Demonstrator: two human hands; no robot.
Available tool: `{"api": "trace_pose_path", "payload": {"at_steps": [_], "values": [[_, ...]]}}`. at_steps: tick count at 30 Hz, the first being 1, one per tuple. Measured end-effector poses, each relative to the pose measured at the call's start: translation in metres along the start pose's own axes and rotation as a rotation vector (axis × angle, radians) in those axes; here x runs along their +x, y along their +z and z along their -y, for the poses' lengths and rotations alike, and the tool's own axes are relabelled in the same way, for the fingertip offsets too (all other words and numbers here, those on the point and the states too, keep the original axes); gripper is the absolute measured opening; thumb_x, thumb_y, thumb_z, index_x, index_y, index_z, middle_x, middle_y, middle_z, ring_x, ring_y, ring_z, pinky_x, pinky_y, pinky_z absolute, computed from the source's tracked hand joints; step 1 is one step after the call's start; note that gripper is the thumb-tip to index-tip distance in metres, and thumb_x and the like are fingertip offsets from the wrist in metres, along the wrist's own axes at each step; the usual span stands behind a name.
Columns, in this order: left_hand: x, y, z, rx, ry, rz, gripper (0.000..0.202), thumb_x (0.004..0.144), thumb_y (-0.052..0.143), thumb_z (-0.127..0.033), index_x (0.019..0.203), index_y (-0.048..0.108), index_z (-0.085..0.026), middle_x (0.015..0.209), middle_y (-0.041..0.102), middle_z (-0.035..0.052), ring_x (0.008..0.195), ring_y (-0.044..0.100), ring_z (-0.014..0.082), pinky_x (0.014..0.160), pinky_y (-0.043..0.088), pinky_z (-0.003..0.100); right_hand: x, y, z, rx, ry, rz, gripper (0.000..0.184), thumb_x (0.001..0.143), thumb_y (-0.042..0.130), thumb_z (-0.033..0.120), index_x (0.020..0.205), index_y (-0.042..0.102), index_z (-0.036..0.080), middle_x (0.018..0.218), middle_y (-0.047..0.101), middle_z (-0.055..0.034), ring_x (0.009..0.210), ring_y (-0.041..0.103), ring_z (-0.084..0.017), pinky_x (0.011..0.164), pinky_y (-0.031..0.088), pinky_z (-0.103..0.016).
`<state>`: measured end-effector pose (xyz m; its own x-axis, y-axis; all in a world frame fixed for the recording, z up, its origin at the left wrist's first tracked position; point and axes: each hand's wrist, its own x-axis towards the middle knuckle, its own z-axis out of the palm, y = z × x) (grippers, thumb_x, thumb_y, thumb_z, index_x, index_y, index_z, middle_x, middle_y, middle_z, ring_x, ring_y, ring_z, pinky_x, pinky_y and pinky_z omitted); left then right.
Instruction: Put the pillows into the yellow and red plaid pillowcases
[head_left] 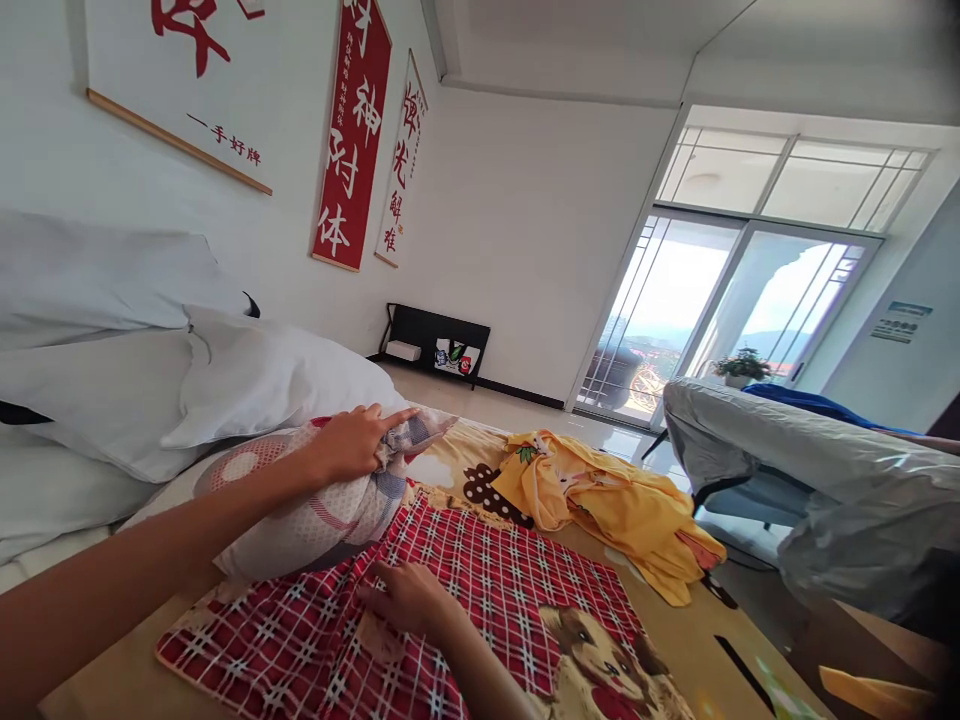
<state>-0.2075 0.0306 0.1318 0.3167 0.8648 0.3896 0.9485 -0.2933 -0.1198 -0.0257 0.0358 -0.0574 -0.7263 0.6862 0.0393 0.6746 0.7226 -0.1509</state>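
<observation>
A plump pale pillow [337, 515] with red and grey patterns lies in front of me, to the left. My left hand [356, 440] is closed on its bunched far corner, the index finger stretched out over the fabric. Flat beside the pillow spreads a red plaid pillowcase [495, 580] with a printed puppy at its lower right. My right hand [409, 600] rests on the plaid cloth near the pillow, fingers curled on a gathered fold of it. The fingertips of the right hand are partly hidden in the cloth.
A crumpled yellow cloth [600, 490] lies beyond the pillowcase on the brown surface [739, 620]. White cushions [277, 375] line the left side. At the right stands furniture under a plastic cover [817, 440]. A black low shelf [439, 340] is against the back wall.
</observation>
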Motion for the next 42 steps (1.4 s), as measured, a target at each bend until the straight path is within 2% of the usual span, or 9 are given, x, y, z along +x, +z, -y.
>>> {"api": "trace_pose_path", "payload": {"at_steps": [6,14,17,21,25,30,34,37,42], "values": [[0.003,-0.002,0.0,0.009,0.021,0.037,0.073,0.071,0.051,-0.015,0.142,0.047,-0.031,0.115,0.058,0.0116,0.102,0.06,0.0286,0.081,0.049,0.036,0.005,-0.004,-0.003,-0.012,0.016,0.021,0.047,0.093,0.036,0.057,0.099,0.068,0.022,0.087,0.075,-0.0106,0.079,0.071,-0.028,0.06,0.043,-0.03],[0.008,-0.001,-0.003,0.014,0.035,0.127,0.068,0.073,0.055,-0.018,0.14,0.05,-0.028,0.114,0.059,0.0112,0.101,0.059,0.0272,0.082,0.049,0.035,0.011,-0.002,-0.001,0.027,0.167,0.003,0.048,0.094,0.037,0.05,0.085,0.069,0.015,0.084,0.073,-0.0178,0.076,0.069,-0.03,0.063,0.045,-0.034],[0.016,0.006,-0.009,0.022,0.079,0.156,0.059,0.074,0.056,-0.016,0.132,0.058,-0.027,0.113,0.059,0.0121,0.104,0.058,0.0283,0.083,0.048,0.038,0.008,-0.009,-0.012,0.078,0.224,-0.028,0.034,0.09,0.047,0.042,0.08,0.068,0.017,0.082,0.073,-0.0136,0.074,0.067,-0.025,0.062,0.042,-0.029],[0.026,0.025,-0.026,0.036,0.154,0.15,0.035,0.079,0.056,-0.017,0.11,0.071,-0.024,0.11,0.062,0.0133,0.106,0.057,0.0305,0.085,0.046,0.042,-0.004,-0.013,-0.033,0.143,0.371,-0.133,0.009,0.076,0.056,0.021,0.073,0.064,0.017,0.077,0.071,-0.0092,0.071,0.063,-0.02,0.057,0.035,-0.024],[0.023,0.05,-0.046,0.033,0.252,0.183,0.026,0.081,0.057,-0.018,0.101,0.074,-0.02,0.109,0.065,0.0149,0.104,0.058,0.0302,0.086,0.043,0.041,-0.024,-0.01,-0.046,0.222,0.512,-0.272,0.017,0.069,0.05,0.007,0.078,0.062,0.016,0.072,0.068,-0.0059,0.066,0.06,-0.016,0.056,0.032,-0.022],[0.019,0.083,-0.069,0.019,0.325,0.333,0.024,0.072,0.066,-0.015,0.094,0.075,-0.015,0.106,0.068,0.0178,0.1,0.061,0.0315,0.087,0.043,0.041,-0.044,-0.016,-0.051,0.347,0.544,-0.443,0.038,0.069,0.046,0.009,0.099,0.066,0.02,0.07,0.067,-0.0004,0.06,0.058,-0.016,0.057,0.036,-0.023],[0.03,0.109,-0.083,-0.003,0.334,0.42,0.025,0.058,0.075,-0.014,0.083,0.075,-0.014,0.094,0.071,0.0177,0.091,0.064,0.0353,0.083,0.046,0.047,-0.046,-0.026,-0.047,0.445,0.545,-0.583,0.028,0.073,0.042,0.014,0.082,0.068,0.019,0.062,0.064,-0.0018,0.06,0.057,-0.018,0.06,0.037,-0.025],[0.038,0.127,-0.094,-0.039,0.348,0.469,0.041,0.054,0.08,-0.018,0.095,0.074,-0.018,0.098,0.07,0.0159,0.094,0.064,0.0366,0.083,0.047,0.049,-0.04,-0.03,-0.041,0.53,0.499,-0.67,0.023,0.074,0.042,0.017,0.072,0.065,0.02,0.06,0.06,-0.0005,0.06,0.055,-0.017,0.06,0.035,-0.026],[0.039,0.143,-0.111,-0.096,0.367,0.431,0.062,0.057,0.078,-0.018,0.117,0.065,-0.011,0.126,0.058,0.0243,0.116,0.052,0.0395,0.096,0.04,0.054,-0.027,-0.032,-0.032,0.692,0.444,-0.79,0.013,0.078,0.041,0.025,0.084,0.053,0.022,0.055,0.049,0.0061,0.051,0.046,-0.014,0.051,0.031,-0.024]]}}
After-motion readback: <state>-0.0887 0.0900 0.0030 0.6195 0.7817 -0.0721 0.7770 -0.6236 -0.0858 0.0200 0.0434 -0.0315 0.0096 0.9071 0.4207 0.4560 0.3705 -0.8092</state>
